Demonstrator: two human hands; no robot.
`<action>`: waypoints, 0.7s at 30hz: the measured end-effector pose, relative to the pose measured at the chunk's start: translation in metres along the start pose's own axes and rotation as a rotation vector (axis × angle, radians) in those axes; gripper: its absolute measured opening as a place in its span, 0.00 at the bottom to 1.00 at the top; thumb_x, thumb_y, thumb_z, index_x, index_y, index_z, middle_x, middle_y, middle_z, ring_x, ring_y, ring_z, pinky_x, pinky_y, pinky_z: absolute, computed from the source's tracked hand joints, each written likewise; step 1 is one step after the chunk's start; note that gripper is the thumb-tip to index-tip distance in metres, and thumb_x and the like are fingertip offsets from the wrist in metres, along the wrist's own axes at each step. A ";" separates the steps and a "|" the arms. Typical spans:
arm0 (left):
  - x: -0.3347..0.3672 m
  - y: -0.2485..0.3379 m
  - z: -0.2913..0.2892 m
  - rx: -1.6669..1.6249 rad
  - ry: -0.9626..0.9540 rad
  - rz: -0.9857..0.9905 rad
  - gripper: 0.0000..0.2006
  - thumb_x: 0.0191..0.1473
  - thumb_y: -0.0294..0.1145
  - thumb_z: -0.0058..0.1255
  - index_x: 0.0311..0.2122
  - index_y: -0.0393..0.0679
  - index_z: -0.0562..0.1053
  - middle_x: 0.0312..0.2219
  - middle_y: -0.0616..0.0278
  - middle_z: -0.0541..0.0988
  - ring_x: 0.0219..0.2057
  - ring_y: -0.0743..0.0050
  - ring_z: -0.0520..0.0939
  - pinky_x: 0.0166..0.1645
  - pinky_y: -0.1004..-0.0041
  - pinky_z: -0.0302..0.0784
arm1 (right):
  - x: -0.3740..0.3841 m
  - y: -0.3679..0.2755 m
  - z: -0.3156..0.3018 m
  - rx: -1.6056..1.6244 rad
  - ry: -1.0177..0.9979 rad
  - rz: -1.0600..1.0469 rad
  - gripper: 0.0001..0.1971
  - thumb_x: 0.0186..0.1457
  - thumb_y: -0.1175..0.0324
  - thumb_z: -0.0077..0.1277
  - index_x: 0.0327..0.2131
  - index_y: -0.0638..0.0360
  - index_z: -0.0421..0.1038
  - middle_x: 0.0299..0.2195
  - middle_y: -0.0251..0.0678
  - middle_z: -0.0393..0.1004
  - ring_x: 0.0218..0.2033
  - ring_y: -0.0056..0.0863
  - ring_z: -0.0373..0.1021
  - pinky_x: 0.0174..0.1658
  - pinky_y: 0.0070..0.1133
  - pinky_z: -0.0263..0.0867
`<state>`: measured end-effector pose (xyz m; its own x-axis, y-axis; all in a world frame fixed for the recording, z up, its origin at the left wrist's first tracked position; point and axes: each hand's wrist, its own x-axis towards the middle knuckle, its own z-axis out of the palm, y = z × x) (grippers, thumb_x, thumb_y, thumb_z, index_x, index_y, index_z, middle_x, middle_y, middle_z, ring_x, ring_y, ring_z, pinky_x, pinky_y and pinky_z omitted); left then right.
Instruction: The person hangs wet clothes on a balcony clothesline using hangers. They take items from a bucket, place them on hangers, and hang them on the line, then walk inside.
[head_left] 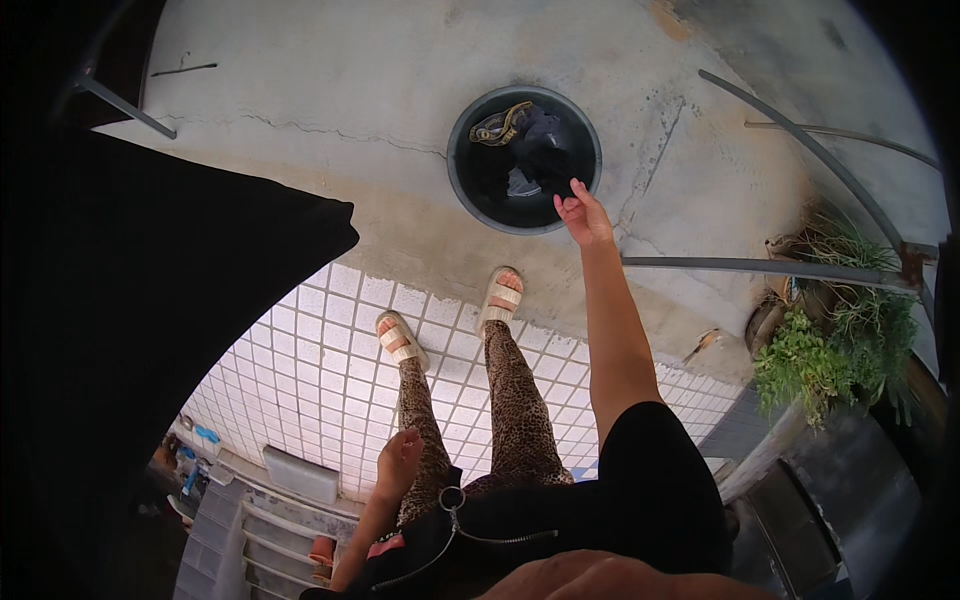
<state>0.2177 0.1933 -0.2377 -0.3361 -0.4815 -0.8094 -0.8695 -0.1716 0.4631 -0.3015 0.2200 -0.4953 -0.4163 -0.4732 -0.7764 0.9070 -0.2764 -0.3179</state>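
Observation:
A round dark basin (463, 190) stands on the concrete ahead of me. Dark wet-looking cloth (545, 135) lies in it, along with a piece that has a yellow-and-black patterned edge (500, 125). My right arm reaches out to the basin, and my right hand (583, 213) is over its near right rim. Thumb and fingers there are apart and partly bent, with nothing visible between them. Down by my left thigh hangs my left hand (400, 462), its fingers curled in; no object shows in it.
A large black cloth (200, 270) fills the left side. Metal bars (770, 266) and green plants (805, 360) are on the right. My sandalled feet stand at the border between white tiles (340, 385) and concrete. Shelves (285, 545) are at lower left.

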 end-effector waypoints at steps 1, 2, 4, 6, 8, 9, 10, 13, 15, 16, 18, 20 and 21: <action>0.001 0.019 -0.009 0.040 -0.023 0.011 0.13 0.56 0.33 0.54 0.44 0.38 0.74 0.33 0.52 0.81 0.33 0.65 0.82 0.38 0.70 0.77 | -0.029 -0.015 0.015 0.037 0.012 0.019 0.11 0.52 0.75 0.58 0.39 0.53 0.71 0.23 0.25 0.73 0.18 0.17 0.67 0.46 0.27 0.69; -0.001 0.025 -0.013 0.041 -0.008 0.045 0.13 0.55 0.33 0.54 0.45 0.38 0.75 0.32 0.53 0.81 0.32 0.67 0.82 0.37 0.70 0.77 | -0.064 -0.029 0.039 0.026 -0.017 0.027 0.13 0.51 0.76 0.57 0.41 0.53 0.71 0.25 0.27 0.73 0.18 0.18 0.67 0.46 0.27 0.69; -0.009 0.054 -0.026 0.039 -0.049 0.016 0.14 0.55 0.33 0.54 0.45 0.38 0.74 0.32 0.54 0.81 0.30 0.68 0.82 0.36 0.71 0.77 | -0.133 -0.051 0.088 -0.015 -0.085 0.057 0.16 0.51 0.77 0.55 0.44 0.54 0.70 0.28 0.31 0.73 0.18 0.20 0.66 0.46 0.28 0.69; -0.016 0.078 -0.035 0.025 -0.006 0.148 0.13 0.55 0.31 0.54 0.45 0.38 0.74 0.31 0.54 0.81 0.29 0.67 0.82 0.36 0.71 0.77 | -0.196 -0.064 0.115 -0.075 -0.201 0.016 0.16 0.51 0.75 0.51 0.45 0.59 0.69 0.33 0.35 0.73 0.25 0.23 0.69 0.43 0.28 0.69; -0.022 0.110 -0.044 -0.071 -0.040 0.259 0.14 0.55 0.31 0.55 0.46 0.39 0.74 0.34 0.53 0.81 0.31 0.65 0.82 0.37 0.70 0.78 | -0.292 -0.073 0.185 -0.169 -0.176 -0.065 0.14 0.52 0.72 0.49 0.43 0.62 0.68 0.30 0.34 0.71 0.30 0.23 0.70 0.41 0.27 0.69; -0.026 0.133 -0.051 -0.060 -0.042 0.339 0.15 0.54 0.31 0.56 0.47 0.39 0.73 0.36 0.52 0.80 0.32 0.63 0.82 0.38 0.70 0.78 | -0.326 -0.078 0.200 -0.218 -0.299 -0.059 0.13 0.52 0.72 0.49 0.43 0.62 0.68 0.33 0.35 0.71 0.33 0.24 0.70 0.40 0.26 0.69; -0.031 0.158 -0.059 -0.046 -0.046 0.417 0.16 0.54 0.32 0.57 0.47 0.39 0.73 0.38 0.52 0.80 0.33 0.62 0.82 0.39 0.69 0.78 | -0.358 -0.080 0.210 -0.264 -0.418 -0.051 0.13 0.52 0.72 0.48 0.42 0.62 0.68 0.35 0.36 0.71 0.35 0.25 0.70 0.40 0.26 0.69; -0.056 0.232 -0.079 -0.053 0.053 0.696 0.24 0.50 0.34 0.61 0.52 0.41 0.70 0.45 0.51 0.76 0.39 0.60 0.80 0.43 0.68 0.76 | -0.451 -0.087 0.251 -0.460 -0.660 -0.102 0.12 0.53 0.73 0.48 0.42 0.61 0.68 0.37 0.35 0.72 0.37 0.24 0.71 0.37 0.24 0.69; -0.081 0.275 -0.092 -0.064 0.117 0.860 0.28 0.49 0.34 0.62 0.55 0.42 0.68 0.46 0.51 0.74 0.41 0.59 0.78 0.46 0.68 0.75 | -0.513 -0.084 0.290 -0.547 -0.725 -0.155 0.12 0.55 0.72 0.48 0.44 0.60 0.67 0.37 0.34 0.72 0.29 0.20 0.70 0.32 0.20 0.67; -0.099 0.298 -0.098 -0.055 0.138 0.929 0.29 0.49 0.34 0.62 0.56 0.43 0.67 0.46 0.52 0.74 0.42 0.59 0.78 0.46 0.68 0.75 | -0.539 -0.085 0.302 -0.509 -0.763 -0.151 0.13 0.56 0.72 0.47 0.45 0.61 0.67 0.36 0.34 0.72 0.27 0.18 0.68 0.30 0.19 0.66; -0.134 0.331 -0.104 -0.114 0.152 1.128 0.27 0.49 0.34 0.62 0.54 0.41 0.68 0.45 0.52 0.74 0.41 0.60 0.78 0.46 0.69 0.74 | -0.579 -0.088 0.327 -0.441 -0.847 -0.140 0.13 0.57 0.71 0.47 0.46 0.61 0.66 0.35 0.33 0.72 0.21 0.15 0.64 0.26 0.17 0.64; -0.150 0.343 -0.114 -0.187 0.130 1.255 0.24 0.50 0.33 0.61 0.52 0.40 0.69 0.44 0.53 0.74 0.40 0.61 0.78 0.45 0.69 0.74 | -0.613 -0.078 0.353 -0.502 -0.812 -0.236 0.14 0.61 0.69 0.46 0.49 0.61 0.66 0.29 0.31 0.71 0.17 0.13 0.59 0.24 0.14 0.60; -0.160 0.347 -0.120 -0.227 0.102 1.289 0.22 0.51 0.33 0.60 0.51 0.39 0.70 0.43 0.53 0.75 0.40 0.61 0.78 0.45 0.69 0.74 | -0.629 -0.073 0.361 -0.566 -0.802 -0.288 0.14 0.61 0.68 0.46 0.49 0.61 0.66 0.28 0.30 0.71 0.17 0.13 0.59 0.23 0.14 0.59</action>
<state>0.0134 0.1077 0.0956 -0.8371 -0.4680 0.2833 0.1363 0.3230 0.9365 -0.1288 0.2356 0.2124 -0.3549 -0.9292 -0.1028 0.5763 -0.1308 -0.8067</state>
